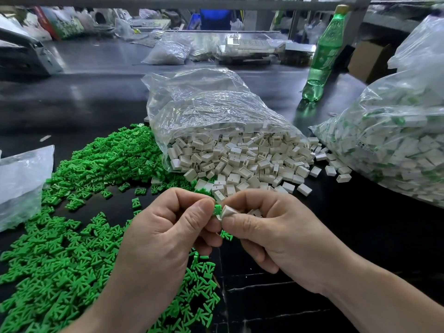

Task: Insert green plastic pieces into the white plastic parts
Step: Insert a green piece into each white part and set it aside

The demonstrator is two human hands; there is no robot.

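green piece point(217, 209) is pinched in the left hand point(165, 236), touching the white part point(227, 211) pinched by the right hand point(271, 236), both hands together just above the bench point(360, 236). green pile point(60, 248) sits left, loose white parts point(240, 162) spill from the clear bag point(211, 111) behind

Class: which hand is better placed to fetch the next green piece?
Left hand, pinching a green piece: the green pile lies under and beside it; the right hand, holding a white part, sits nearer the white pile.
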